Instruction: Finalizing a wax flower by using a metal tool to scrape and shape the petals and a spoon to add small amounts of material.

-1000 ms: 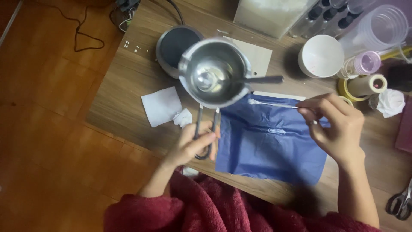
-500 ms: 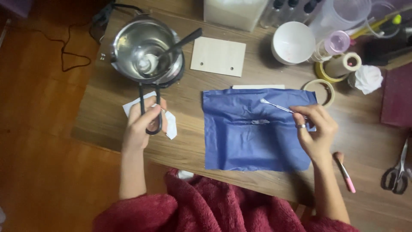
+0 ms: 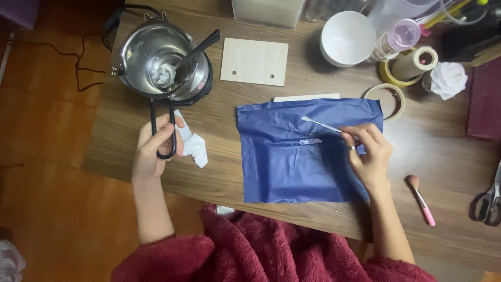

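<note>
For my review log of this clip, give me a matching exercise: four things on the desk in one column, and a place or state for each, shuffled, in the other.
Things:
1. pot handle
2. swab
3. scissors
4. white cup

Places or states:
A. lying at the desk's right edge, untouched
B. gripped in the left hand
C. standing behind the blue sheet, near the tape rolls
D. held by the right hand over the blue sheet

Pairs: 1-B, 2-D, 3-A, 4-C
</note>
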